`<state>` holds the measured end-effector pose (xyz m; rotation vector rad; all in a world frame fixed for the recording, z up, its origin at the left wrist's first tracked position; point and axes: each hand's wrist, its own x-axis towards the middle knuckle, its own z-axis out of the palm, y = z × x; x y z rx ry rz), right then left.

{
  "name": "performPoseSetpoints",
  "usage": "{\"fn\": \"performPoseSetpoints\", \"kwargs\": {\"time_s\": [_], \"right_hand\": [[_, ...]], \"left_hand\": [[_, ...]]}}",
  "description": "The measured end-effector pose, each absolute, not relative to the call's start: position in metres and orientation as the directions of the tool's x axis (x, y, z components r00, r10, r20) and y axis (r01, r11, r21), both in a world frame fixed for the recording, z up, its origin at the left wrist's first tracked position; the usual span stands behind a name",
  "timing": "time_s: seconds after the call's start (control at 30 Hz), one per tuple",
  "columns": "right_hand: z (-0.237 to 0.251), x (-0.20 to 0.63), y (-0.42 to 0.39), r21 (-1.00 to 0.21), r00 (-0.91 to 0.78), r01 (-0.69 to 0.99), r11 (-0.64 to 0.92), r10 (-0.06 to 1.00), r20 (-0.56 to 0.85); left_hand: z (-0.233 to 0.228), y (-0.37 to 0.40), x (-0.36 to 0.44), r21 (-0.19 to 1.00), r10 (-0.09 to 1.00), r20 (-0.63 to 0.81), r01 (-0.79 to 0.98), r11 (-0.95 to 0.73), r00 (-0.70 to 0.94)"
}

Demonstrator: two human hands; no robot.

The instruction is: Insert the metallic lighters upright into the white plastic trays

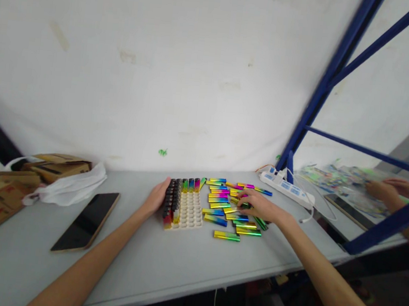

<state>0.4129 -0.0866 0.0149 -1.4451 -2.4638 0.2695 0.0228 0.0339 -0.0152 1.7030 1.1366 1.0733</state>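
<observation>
Two bare hands load rainbow-coloured lighters into a white holed tray on a grey table.

The left hand (pixel 156 197) rests open against the tray (pixel 191 213); the right hand (pixel 257 205) curls loosely over loose lighters (pixel 226 209), its grip unclear. Two columns and the far row look filled, with most holes empty. Beyond: a power strip (pixel 285 187), white wall, blue frame.

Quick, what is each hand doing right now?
Left hand: open, resting against the white tray.
Right hand: fingers curled over the rainbow sticks; whether it holds one cannot be told.
</observation>
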Motion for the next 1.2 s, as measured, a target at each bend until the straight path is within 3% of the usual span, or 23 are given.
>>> {"fn": "performPoseSetpoints", "kwargs": {"time_s": [0.1, 0.2, 0.3, 0.37, 0.53, 0.6, 0.7, 0.8, 0.9, 1.03, 1.2], "right_hand": [[0.014, 0.414, -0.087, -0.377, -0.426, 0.799, 0.468, 0.884, 0.194], [0.013, 0.411, -0.091, -0.564, -0.320, 0.702, 0.434, 0.900, 0.295], [0.013, 0.399, -0.093, -0.819, -0.148, 0.467, 0.334, 0.942, 0.300], [0.014, 0.383, -0.092, -0.927, -0.057, 0.273, 0.256, 0.967, 0.250], [0.030, 0.316, -0.078, -0.965, -0.057, -0.183, 0.189, 0.978, 0.202], [0.040, 0.287, -0.069, -0.951, -0.115, -0.258, 0.171, 0.972, 0.206], [0.047, 0.251, -0.055, -0.951, -0.220, -0.268, 0.156, 0.951, 0.218], [0.038, 0.231, -0.046, -0.967, -0.188, -0.198, 0.157, 0.963, 0.195], [0.020, 0.224, -0.044, -0.975, -0.059, 0.001, 0.222, 0.973, 0.222], [0.002, 0.221, -0.047, -0.895, 0.040, 0.307, 0.322, 0.936, 0.350], [-0.002, 0.218, -0.050, -0.844, 0.072, 0.435, 0.315, 0.921, 0.382]], "left_hand": [[-0.014, 0.033, 0.024, 0.927, 0.952, 0.208, 0.264, -0.266, 0.225], [-0.014, 0.033, 0.024, 0.930, 0.954, 0.200, 0.262, -0.257, 0.223], [-0.015, 0.033, 0.025, 0.935, 0.952, 0.194, 0.249, -0.252, 0.235], [-0.016, 0.034, 0.024, 0.936, 0.948, 0.200, 0.237, -0.259, 0.246], [-0.020, 0.036, 0.023, 0.935, 0.950, 0.205, 0.239, -0.262, 0.236], [-0.020, 0.037, 0.023, 0.933, 0.953, 0.207, 0.250, -0.261, 0.221], [-0.018, 0.035, 0.024, 0.935, 0.955, 0.198, 0.250, -0.251, 0.220], [-0.016, 0.032, 0.025, 0.937, 0.952, 0.198, 0.239, -0.254, 0.235], [-0.015, 0.030, 0.026, 0.935, 0.948, 0.213, 0.234, -0.268, 0.235], [-0.019, 0.034, 0.024, 0.936, 0.949, 0.215, 0.229, -0.267, 0.229], [-0.030, 0.044, 0.022, 0.951, 0.953, 0.174, 0.209, -0.227, 0.246]]}}
